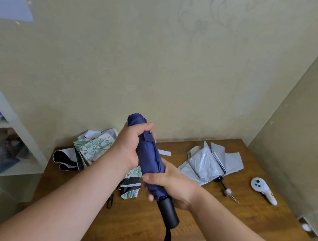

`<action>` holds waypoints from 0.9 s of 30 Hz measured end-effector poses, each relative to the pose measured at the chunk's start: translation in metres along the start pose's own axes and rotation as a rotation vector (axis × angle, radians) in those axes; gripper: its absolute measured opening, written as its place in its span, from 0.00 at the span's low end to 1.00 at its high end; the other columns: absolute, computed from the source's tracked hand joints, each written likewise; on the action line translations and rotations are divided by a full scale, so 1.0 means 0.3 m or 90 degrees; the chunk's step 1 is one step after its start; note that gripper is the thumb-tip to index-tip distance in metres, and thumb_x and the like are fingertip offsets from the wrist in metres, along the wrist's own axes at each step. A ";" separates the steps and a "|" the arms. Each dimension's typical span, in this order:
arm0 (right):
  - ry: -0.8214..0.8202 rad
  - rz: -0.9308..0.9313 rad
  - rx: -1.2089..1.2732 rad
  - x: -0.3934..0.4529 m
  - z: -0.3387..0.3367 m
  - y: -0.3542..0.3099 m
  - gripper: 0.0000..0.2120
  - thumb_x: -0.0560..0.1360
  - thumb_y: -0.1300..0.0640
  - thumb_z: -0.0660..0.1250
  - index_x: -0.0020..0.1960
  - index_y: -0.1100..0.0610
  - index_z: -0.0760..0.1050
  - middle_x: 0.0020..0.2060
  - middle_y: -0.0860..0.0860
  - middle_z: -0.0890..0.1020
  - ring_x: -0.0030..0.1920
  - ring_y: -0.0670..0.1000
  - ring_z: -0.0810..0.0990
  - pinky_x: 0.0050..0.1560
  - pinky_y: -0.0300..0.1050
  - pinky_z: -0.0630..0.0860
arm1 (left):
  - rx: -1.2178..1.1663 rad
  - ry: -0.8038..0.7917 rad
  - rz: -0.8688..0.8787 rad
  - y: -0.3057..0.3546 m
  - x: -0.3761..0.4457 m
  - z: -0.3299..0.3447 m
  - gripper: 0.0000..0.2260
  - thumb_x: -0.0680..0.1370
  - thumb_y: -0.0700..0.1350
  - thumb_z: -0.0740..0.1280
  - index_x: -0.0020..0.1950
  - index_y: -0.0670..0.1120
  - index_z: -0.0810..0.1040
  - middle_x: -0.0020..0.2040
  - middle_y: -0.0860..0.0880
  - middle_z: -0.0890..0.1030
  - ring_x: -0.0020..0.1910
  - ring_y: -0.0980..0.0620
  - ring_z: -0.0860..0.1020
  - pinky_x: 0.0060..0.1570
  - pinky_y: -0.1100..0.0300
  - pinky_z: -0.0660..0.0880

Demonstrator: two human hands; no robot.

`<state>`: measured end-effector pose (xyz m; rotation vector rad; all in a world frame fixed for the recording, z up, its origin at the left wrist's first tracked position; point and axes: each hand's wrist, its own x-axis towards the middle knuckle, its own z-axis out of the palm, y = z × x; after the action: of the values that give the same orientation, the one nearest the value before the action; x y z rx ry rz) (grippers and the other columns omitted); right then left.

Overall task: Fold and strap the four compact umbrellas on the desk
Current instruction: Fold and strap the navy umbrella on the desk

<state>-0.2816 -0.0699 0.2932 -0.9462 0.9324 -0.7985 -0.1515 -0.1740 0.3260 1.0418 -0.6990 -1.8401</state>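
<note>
Umbrella, navy (pixel 150 159), rolled up, held tilted above the bench (pixel 192 219) between both my hands. Left hand (pixel 129 146) wraps the upper canopy near the strap tab; right hand (pixel 169 183) grips the lower canopy just above the black handle (pixel 168 210), wrist loop hanging down. Floral umbrella (pixel 95 148) lies loose on the bench behind my left hand; silver umbrella (pixel 210 164) lies unfolded to the right, with a white controller (pixel 263 189) near it. Beige wall (pixel 161 61) behind, white shelf (pixel 4 132) at left.
</note>
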 end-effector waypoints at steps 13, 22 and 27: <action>0.542 0.018 0.243 -0.335 -0.286 0.228 0.12 0.82 0.45 0.66 0.47 0.53 0.79 0.40 0.56 0.77 0.36 0.56 0.78 0.37 0.47 0.78 | 0.015 0.044 -0.026 -0.368 0.088 0.347 0.12 0.79 0.52 0.72 0.59 0.51 0.76 0.46 0.47 0.84 0.45 0.47 0.87 0.49 0.50 0.83; 0.515 0.006 0.031 -0.600 -0.700 0.232 0.06 0.79 0.46 0.71 0.54 0.45 0.84 0.44 0.49 0.82 0.41 0.48 0.80 0.41 0.44 0.81 | 0.219 0.021 -0.149 -0.588 0.177 0.567 0.22 0.78 0.62 0.72 0.67 0.53 0.77 0.56 0.51 0.86 0.55 0.51 0.84 0.53 0.54 0.80; 0.530 0.098 -0.056 -0.687 -0.983 0.326 0.17 0.71 0.41 0.77 0.49 0.50 0.76 0.38 0.49 0.81 0.33 0.50 0.76 0.31 0.43 0.74 | 0.229 0.012 -0.205 -0.775 0.226 0.716 0.15 0.78 0.59 0.74 0.60 0.54 0.80 0.49 0.51 0.88 0.51 0.50 0.84 0.45 0.57 0.79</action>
<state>-0.6141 0.0565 0.1814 -0.5899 1.7472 -1.0439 -0.4534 -0.1194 0.2225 1.4740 -0.9149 -2.0165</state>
